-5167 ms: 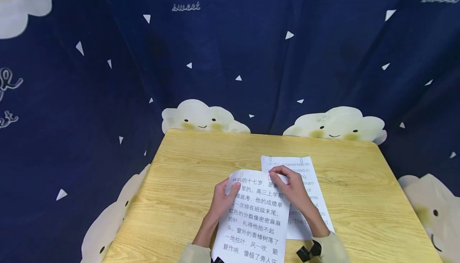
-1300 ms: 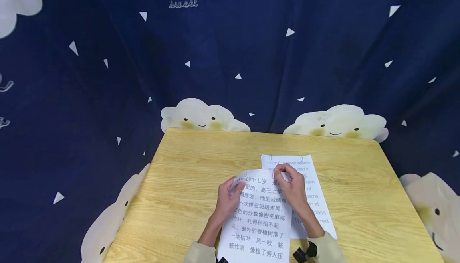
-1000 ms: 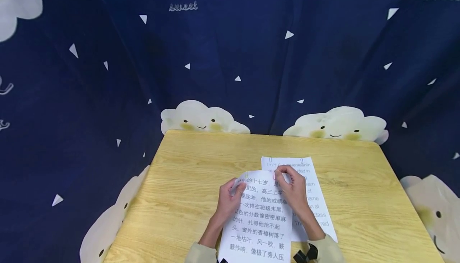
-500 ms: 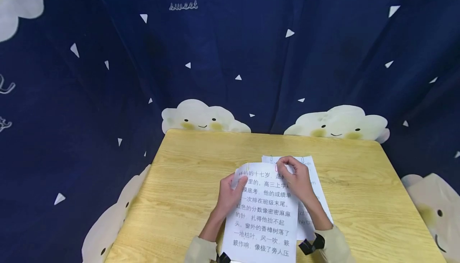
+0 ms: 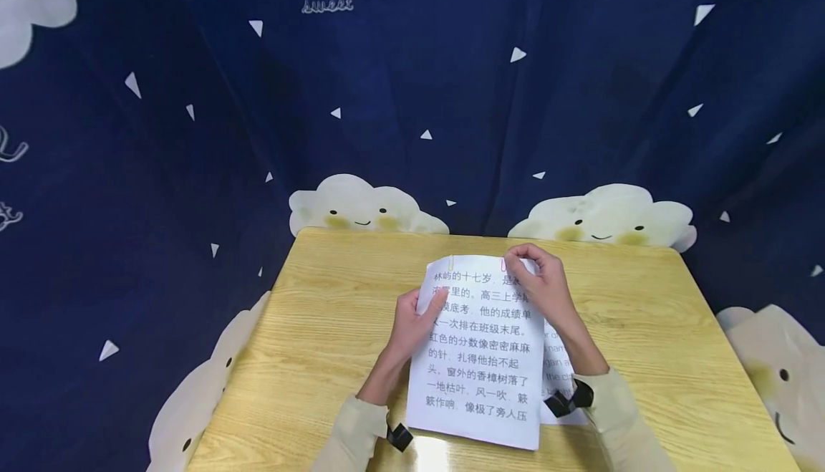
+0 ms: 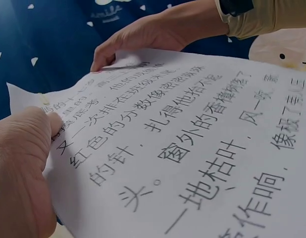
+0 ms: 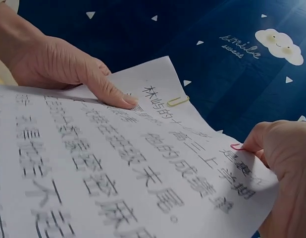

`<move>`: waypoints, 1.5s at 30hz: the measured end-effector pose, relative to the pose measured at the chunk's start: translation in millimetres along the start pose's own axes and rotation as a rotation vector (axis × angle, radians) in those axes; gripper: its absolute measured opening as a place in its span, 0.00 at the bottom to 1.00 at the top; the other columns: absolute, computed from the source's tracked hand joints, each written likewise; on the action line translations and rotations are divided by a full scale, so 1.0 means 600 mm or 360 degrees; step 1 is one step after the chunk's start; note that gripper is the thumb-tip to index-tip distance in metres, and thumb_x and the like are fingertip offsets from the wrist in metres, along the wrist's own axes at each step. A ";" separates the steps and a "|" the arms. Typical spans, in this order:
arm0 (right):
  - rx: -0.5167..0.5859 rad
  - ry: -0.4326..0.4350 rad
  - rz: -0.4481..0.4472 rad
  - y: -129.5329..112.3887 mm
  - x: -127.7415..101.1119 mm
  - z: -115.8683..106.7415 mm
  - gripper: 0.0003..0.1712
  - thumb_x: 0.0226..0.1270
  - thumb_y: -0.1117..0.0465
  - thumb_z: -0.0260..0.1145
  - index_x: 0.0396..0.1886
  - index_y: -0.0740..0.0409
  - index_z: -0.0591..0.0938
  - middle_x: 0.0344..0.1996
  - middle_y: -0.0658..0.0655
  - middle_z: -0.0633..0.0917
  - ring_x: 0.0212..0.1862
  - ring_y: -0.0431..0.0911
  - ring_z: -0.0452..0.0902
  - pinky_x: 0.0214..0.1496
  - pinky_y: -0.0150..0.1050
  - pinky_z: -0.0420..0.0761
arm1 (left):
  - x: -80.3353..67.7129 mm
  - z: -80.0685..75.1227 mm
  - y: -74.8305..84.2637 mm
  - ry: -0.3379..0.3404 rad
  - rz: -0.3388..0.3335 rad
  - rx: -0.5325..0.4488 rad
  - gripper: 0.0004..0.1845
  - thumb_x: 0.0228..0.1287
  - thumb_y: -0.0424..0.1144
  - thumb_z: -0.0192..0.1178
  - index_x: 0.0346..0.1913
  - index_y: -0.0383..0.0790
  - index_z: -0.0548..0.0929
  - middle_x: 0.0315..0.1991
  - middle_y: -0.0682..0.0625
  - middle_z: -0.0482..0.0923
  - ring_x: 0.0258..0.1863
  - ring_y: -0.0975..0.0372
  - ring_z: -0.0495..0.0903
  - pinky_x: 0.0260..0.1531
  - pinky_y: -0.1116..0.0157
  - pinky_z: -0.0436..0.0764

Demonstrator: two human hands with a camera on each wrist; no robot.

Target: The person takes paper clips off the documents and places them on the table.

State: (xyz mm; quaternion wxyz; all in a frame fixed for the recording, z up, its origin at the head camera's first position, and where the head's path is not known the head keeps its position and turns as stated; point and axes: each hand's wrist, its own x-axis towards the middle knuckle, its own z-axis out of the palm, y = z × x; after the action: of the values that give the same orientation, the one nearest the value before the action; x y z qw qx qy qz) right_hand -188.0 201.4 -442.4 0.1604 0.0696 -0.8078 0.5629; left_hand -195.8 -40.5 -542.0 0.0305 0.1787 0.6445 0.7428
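In the head view a sheaf of white paper sheets with large Chinese print is held above the table. My left hand grips its left edge, thumb on the printed face and fingers behind. The right hand pinches the top edge near the right corner, its fingertips touching the pink paper clip. Further left on that edge sits a yellow paper clip. Behind the sheaf, a second paper with English print lies on the table, mostly hidden along with its own clips.
The wooden table has pale grain and rounded back corners. A dark blue curtain with white triangles and smiling clouds hangs behind and around it. Black straps with small dark blocks circle both wrists over beige sleeves.
Both hands have carried the paper sheaf forward and slightly right, so it covers more of the English-printed paper. The right hand has stayed by the pink clip, while the left still grips the left edge.
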 end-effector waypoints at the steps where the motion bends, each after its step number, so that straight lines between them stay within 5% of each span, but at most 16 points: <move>1: 0.0013 -0.0002 -0.0001 0.010 0.003 -0.001 0.10 0.76 0.64 0.67 0.42 0.70 0.86 0.38 0.61 0.86 0.32 0.37 0.77 0.29 0.26 0.78 | 0.001 0.000 0.001 0.0006 0.0005 0.0004 0.16 0.79 0.46 0.61 0.48 0.33 0.86 0.30 0.40 0.89 0.19 0.53 0.87 0.14 0.57 0.86; 14: 0.0037 0.0011 -0.0107 0.048 0.017 -0.006 0.06 0.75 0.63 0.69 0.39 0.62 0.87 0.35 0.52 0.85 0.34 0.40 0.77 0.32 0.27 0.76 | 0.002 0.000 0.010 -0.0011 0.0002 -0.0033 0.17 0.79 0.46 0.61 0.51 0.33 0.86 0.33 0.39 0.89 0.21 0.53 0.89 0.16 0.59 0.87; 29: -0.0031 0.0198 -0.0110 -0.021 -0.005 0.013 0.05 0.74 0.71 0.65 0.36 0.71 0.84 0.36 0.67 0.85 0.34 0.34 0.74 0.31 0.23 0.74 | -0.003 0.004 0.012 -0.0031 0.0063 -0.0049 0.15 0.80 0.43 0.60 0.54 0.33 0.85 0.35 0.37 0.89 0.23 0.52 0.90 0.18 0.56 0.88; 45: 0.0093 0.0345 -0.0039 -0.013 -0.003 0.028 0.06 0.75 0.69 0.66 0.37 0.70 0.83 0.37 0.66 0.85 0.39 0.36 0.76 0.41 0.26 0.74 | 0.006 0.005 0.009 0.0018 0.0130 0.0005 0.15 0.79 0.41 0.61 0.50 0.30 0.86 0.31 0.38 0.89 0.19 0.56 0.88 0.15 0.57 0.86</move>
State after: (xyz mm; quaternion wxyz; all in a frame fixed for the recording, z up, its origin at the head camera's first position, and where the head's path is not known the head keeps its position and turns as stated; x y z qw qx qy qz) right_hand -187.1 183.1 -441.3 0.2517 0.0230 -0.7680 0.5885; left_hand -197.0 -37.4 -535.3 -0.0037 0.2006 0.6379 0.7436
